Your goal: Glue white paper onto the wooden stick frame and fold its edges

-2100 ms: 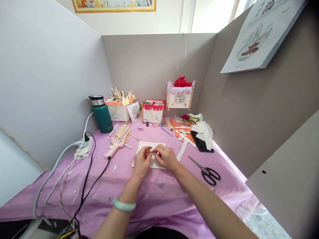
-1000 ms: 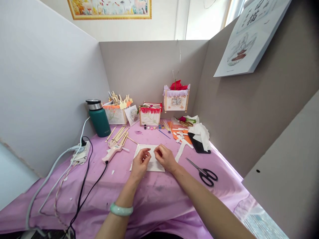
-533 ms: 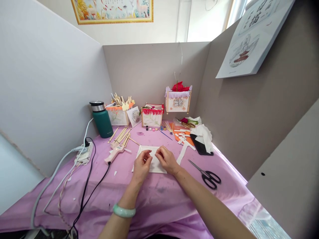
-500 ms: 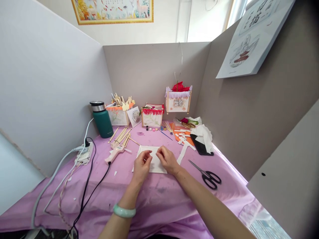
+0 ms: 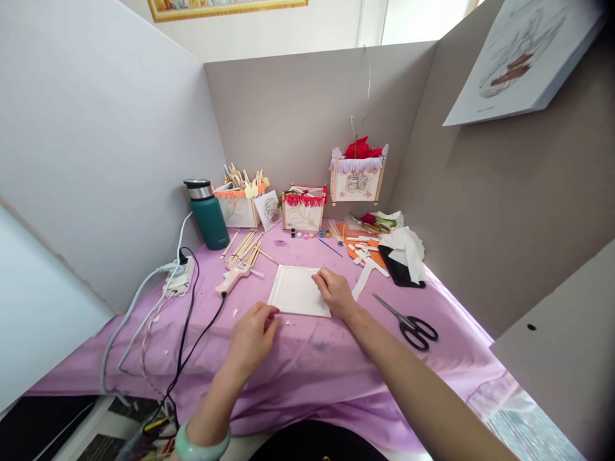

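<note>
A flat white square panel [image 5: 298,291] with raised edges lies on the purple cloth in front of me. My left hand [image 5: 255,334] is beside its near left corner, thumb and forefinger slightly apart, with nothing visible between them. Over the panel's right side is my right hand [image 5: 335,292], its fingers curled into a pinch; whatever they hold is hidden. Small white scraps [image 5: 287,323] lie just below the panel's near edge.
Scissors [image 5: 408,323] and a white strip [image 5: 362,280] lie to the right. On the left are a glue gun [image 5: 234,278] with its cable, wooden sticks [image 5: 247,246], a power strip [image 5: 180,276] and a green bottle [image 5: 209,221]. Decorated boxes [image 5: 303,212] stand behind.
My hands have moved apart: the left drew back toward the near left corner, the right stayed over the right side. More of the panel shows. The view has tilted down.
</note>
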{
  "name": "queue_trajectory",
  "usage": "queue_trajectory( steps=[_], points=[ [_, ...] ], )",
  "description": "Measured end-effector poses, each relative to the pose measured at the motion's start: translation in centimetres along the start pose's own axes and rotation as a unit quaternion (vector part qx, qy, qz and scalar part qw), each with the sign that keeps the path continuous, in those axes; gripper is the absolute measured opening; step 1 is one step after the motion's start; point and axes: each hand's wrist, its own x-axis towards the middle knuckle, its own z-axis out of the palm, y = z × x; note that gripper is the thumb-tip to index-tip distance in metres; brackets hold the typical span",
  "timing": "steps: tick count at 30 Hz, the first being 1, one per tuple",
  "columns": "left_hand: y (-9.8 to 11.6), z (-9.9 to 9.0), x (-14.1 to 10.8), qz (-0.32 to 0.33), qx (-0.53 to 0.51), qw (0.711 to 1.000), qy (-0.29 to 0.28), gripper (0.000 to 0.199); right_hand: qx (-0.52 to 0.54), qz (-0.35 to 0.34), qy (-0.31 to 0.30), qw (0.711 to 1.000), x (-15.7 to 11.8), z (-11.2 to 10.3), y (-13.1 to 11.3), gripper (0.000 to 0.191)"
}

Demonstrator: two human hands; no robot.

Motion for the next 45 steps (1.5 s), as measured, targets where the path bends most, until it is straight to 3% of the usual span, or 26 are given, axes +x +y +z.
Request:
queue_trajectory(
  steps=[4, 7, 10, 14, 18, 26, 30, 33, 35, 38, 40, 45],
  points=[
    [2.4, 1.9, -0.8, 0.029, 0.081, 0.996, -0.020, 0.013, 0.001, -0.012, -0.006, 1.000, -0.1, -0.2, -0.1, 0.027],
    [3.0, 2.4, -0.7, 0.019, 0.120, 0.992, -0.033, 0.014, 0.001, -0.013, -0.005, 1.000, -0.2, -0.3, -0.1, 0.027],
    [1.8, 1.3, -0.4, 0.004, 0.140, 0.990, -0.008, 0.016, 0.000, -0.008, 0.002, 1.000, -0.1, -0.3, -0.1, 0.026],
    [-1.0, -1.7, 0.0, -0.069, 0.201, 0.972, 0.096, 0.020, -0.004, 0.003, 0.018, 1.000, 0.0, -0.1, 0.2, 0.025],
    [-2.4, -2.9, 0.0, -0.141, 0.298, 0.942, 0.056, 0.023, -0.007, 0.005, 0.019, 1.000, 0.0, 0.0, 0.4, 0.025],
    [-2.0, -2.2, -0.2, -0.136, 0.330, 0.934, 0.016, 0.025, -0.007, 0.007, 0.018, 1.000, -0.1, 0.0, 0.5, 0.026],
    [-2.1, -2.2, -0.2, -0.130, 0.236, 0.962, 0.051, 0.024, -0.006, 0.002, 0.026, 1.000, -0.1, 0.0, 0.3, 0.023],
    [-0.8, -1.2, 0.1, -0.086, 0.013, 0.990, 0.109, 0.019, 0.009, -0.020, 0.038, 0.999, -0.2, -0.1, -1.3, 0.019],
    [0.7, -0.3, 0.7, -0.091, -0.191, 0.973, 0.095, 0.015, 0.041, -0.060, 0.025, 0.997, -0.4, 0.1, -3.1, 0.017],
    [3.1, 1.1, 2.0, -0.114, -0.390, 0.909, 0.087, 0.021, 0.090, -0.084, 0.001, 0.992, -0.7, 0.9, -5.4, 0.017],
    [3.9, 2.0, 2.9, -0.087, -0.410, 0.900, 0.121, 0.019, 0.145, -0.025, 0.029, 0.989, -0.7, 1.6, -5.8, 0.019],
    [3.1, 4.2, 4.1, 0.021, -0.315, 0.931, 0.183, 0.015, 0.189, 0.035, 0.046, 0.980, -0.8, 2.5, -4.7, 0.020]
  ],
)
